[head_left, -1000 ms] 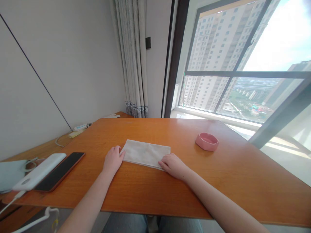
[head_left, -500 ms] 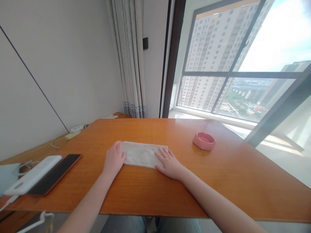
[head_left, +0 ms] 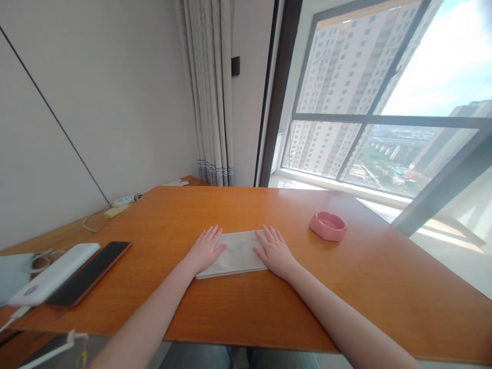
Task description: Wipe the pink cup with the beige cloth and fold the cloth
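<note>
A folded white cloth (head_left: pixel 240 252) lies flat on the wooden table (head_left: pixel 230 307), its layers showing along the near edge. My left hand (head_left: pixel 205 249) rests on the cloth's left end with the fingers stretched out and pointing away from me. On the right end lies my right hand (head_left: pixel 275 252), flat, its fingers spread. Both palms face down, and neither hand grips anything. Parts of the cloth's two short ends are hidden under the hands.
To the right stands a pink ashtray-like dish (head_left: pixel 328 226). A dark phone (head_left: pixel 90 274) and a white power bank (head_left: pixel 56 274) with a cable lie at the left. Behind them, a power strip (head_left: pixel 125 200) sits by the wall. The table's near edge is close to my lap.
My left hand has moved right and its fingers have straightened over the cloth. The cloth has turned a little, its left end now nearer to me. The right hand has shifted slightly rightward.
</note>
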The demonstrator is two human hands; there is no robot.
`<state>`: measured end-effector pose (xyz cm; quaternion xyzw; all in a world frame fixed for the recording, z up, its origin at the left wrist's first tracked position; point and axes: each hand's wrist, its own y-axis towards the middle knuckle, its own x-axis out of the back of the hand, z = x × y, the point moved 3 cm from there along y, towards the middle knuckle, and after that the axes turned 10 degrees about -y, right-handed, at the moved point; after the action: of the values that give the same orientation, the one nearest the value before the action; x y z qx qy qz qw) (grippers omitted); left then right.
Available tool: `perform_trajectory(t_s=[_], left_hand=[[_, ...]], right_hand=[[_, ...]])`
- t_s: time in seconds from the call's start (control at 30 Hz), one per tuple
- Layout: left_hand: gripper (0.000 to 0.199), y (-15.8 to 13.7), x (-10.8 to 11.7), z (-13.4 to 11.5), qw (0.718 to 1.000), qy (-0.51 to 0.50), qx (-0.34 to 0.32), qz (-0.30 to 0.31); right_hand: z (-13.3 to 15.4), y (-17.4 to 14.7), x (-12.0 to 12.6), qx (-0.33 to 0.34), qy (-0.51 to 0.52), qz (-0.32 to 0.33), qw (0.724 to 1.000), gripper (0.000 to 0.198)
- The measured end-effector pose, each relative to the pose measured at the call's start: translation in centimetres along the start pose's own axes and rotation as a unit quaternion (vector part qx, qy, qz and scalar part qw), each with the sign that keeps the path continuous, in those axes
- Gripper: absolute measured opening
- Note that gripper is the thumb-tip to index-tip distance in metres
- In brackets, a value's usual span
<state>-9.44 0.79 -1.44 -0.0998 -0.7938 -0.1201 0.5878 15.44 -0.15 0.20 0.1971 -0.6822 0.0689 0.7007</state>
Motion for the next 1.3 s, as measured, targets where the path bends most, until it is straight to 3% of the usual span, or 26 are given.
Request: perform_trajectory(t_s=[0.13, 0.23, 0.4, 0.6, 0.73, 0.83, 0.93, 1.0, 1.07, 1.13, 1.2, 1.3], left_hand=[[0.065, -2.1, 1.8, 0.9, 0.983, 0.043, 0.152, -0.093], [0.063, -3.8, 2.9, 0.7, 0.972, 0.01, 0.208, -0.105], [0.057, -4.2, 3.5, 0.1, 0.969, -0.055, 0.236, -0.053], [0.038, -3.5, 2.9, -0.6, 0.972, -0.013, 0.236, -0.016], [0.03, -3.2, 2.4, -0.7, 0.98, 0.006, 0.195, -0.036], [0.025, -2.9, 2.7, 1.0, 0.973, -0.042, 0.22, -0.055], [0.018, -2.3, 4.1, 2.7, 0.962, -0.107, 0.239, -0.073], [0.026, -1.5, 5.7, 2.5, 0.958, -0.129, 0.234, -0.1], [0.036, -0.4, 7.0, 0.6, 0.96, -0.145, 0.207, -0.12], [0.043, 1.0, 7.5, -2.9, 0.967, -0.167, 0.149, -0.12], [0.042, 2.3, 6.9, -7.1, 0.972, -0.181, 0.093, -0.118], [0.03, 3.7, 4.2, -12.6, 0.975, -0.197, 0.025, -0.104]], right_hand=[[0.1, -0.1, -0.9, -0.032, 0.006, 0.071, 0.997, 0.068], [0.0, -0.1, -1.0, -0.046, 0.003, 0.076, 0.996, 0.068], [0.2, -0.1, -1.2, -0.064, 0.006, 0.067, 0.996, 0.065], [0.2, -0.1, -1.0, -0.058, 0.012, 0.057, 0.997, 0.061], [0.5, -0.5, 0.2, -0.035, 0.01, 0.021, 0.999, 0.057], [1.1, -1.5, 1.1, 0.009, 0.019, -0.013, 1.0, 0.057], [1.5, -2.2, 1.0, 0.032, 0.066, 0.011, 0.997, 0.051], [1.6, -2.1, 0.7, 0.04, 0.106, 0.012, 0.993, 0.045], [1.3, -1.6, 0.4, 0.025, 0.161, -0.012, 0.987, 0.04], [0.7, -1.0, 0.1, -0.012, 0.228, -0.044, 0.973, 0.037], [-0.2, -0.4, -0.3, -0.051, 0.3, -0.069, 0.95, 0.035], [-1.4, 0.0, -0.9, -0.093, 0.392, -0.077, 0.912, 0.034]])
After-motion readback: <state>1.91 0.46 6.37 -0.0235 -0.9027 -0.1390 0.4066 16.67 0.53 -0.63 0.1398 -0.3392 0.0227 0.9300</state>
